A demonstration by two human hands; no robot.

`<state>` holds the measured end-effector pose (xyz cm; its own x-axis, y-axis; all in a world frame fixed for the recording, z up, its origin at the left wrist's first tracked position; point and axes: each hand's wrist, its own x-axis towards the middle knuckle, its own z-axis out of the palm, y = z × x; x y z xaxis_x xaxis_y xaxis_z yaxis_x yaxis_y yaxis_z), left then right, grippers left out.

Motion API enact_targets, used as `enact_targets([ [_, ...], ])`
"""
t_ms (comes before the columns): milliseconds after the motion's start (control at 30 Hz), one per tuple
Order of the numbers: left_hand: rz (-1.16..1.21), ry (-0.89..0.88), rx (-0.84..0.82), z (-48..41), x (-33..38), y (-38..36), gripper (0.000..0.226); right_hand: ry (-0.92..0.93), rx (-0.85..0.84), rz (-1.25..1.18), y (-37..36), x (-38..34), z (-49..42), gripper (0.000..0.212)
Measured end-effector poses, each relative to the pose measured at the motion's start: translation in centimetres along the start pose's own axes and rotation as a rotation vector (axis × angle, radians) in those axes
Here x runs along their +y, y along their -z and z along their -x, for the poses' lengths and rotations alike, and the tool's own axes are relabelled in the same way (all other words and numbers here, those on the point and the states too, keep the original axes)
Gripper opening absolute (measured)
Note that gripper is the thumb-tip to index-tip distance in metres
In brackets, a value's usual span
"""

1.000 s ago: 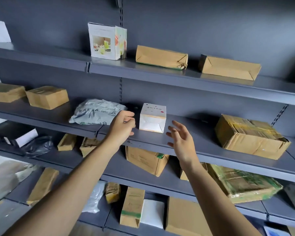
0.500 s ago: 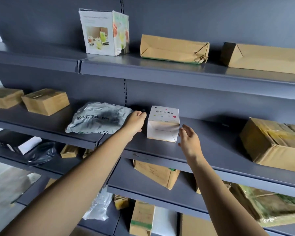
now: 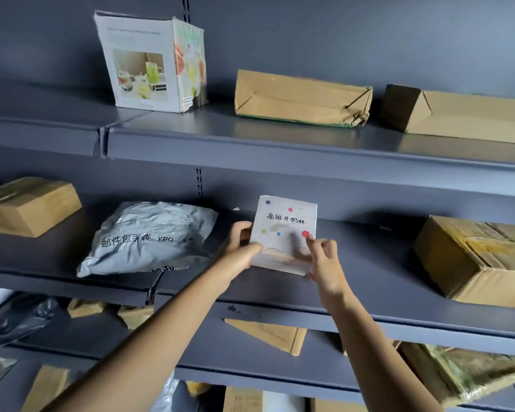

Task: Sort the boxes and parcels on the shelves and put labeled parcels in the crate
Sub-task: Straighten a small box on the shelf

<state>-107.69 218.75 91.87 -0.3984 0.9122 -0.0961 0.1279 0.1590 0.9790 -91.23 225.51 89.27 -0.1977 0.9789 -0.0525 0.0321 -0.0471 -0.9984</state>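
Both hands now have hold of the small white box on the middle shelf. A second ago they hung open in the air on either side of it. Half a second ago the left hand only touched its left side and the right hand reached its lower right corner.

The left hand grips the box's left edge, with the thumb across the front and the fingers curled behind. The right hand curls round the lower right corner, its forefinger laid on the front by a red dot.

The box has changed its lie. Before, it stood flat on the shelf. Now it is tipped toward the camera, so that the face with coloured dots and black handwriting shows in full. Its lower edge is at the shelf board, but I cannot tell whether it rests there or is lifted clear.

The box is between the grey mailing bag just to its left and the large taped carton well to its right. Neither has moved. On the top shelf the printed white box and the folded cardboard piece stand as before. The whole view has drawn closer to the shelves.
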Motion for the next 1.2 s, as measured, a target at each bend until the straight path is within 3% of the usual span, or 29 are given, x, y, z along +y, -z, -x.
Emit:
enact_targets([
  [133,0.1,-0.045,-0.042,1.0,-0.6,1.5,0.052,0.026,-0.07,-0.076,-1.1,0.6,1.1,0.03],
  [233,0.101,-0.065,-0.097,1.3,-1.7,2.7,0.046,0.055,-0.06,-0.116,-1.9,0.9,2.4,0.028],
  [467,0.129,-0.075,-0.172,1.0,-2.4,4.6,0.064,0.097,-0.015,-0.178,-2.7,0.1,4.6,0.054],
  [600,0.133,-0.096,-0.19,0.9,-2.9,4.7,0.051,0.101,-0.005,-0.202,-2.8,0.0,5.6,0.06],
  [667,0.105,-0.152,-0.147,1.0,-3.3,4.1,0.034,0.116,-0.054,-0.169,-2.6,-0.2,6.1,0.057],
  [700,0.06,-0.199,-0.101,1.1,-3.4,3.8,0.029,0.138,-0.074,-0.146,-2.5,-0.5,6.4,0.045],
  [767,-0.071,-0.312,-0.02,1.0,-3.4,3.3,0.038,0.192,-0.101,-0.128,-2.1,-1.0,6.8,0.025],
  [867,-0.188,-0.395,0.031,1.5,-2.3,2.2,0.056,0.266,-0.143,-0.08,-1.3,-1.7,7.0,0.048],
  [1000,-0.168,-0.316,-0.07,3.4,-0.5,0.9,0.07,0.277,-0.118,-0.085,0.3,-1.7,6.9,0.052],
  [1100,-0.083,-0.236,-0.223,5.2,0.9,-0.1,0.066,0.273,-0.091,-0.109,1.3,-1.7,7.1,0.046],
  [1200,-0.009,-0.162,-0.256,5.7,1.2,-0.6,0.06,0.3,-0.08,-0.077,1.8,-1.9,7.2,0.036],
])
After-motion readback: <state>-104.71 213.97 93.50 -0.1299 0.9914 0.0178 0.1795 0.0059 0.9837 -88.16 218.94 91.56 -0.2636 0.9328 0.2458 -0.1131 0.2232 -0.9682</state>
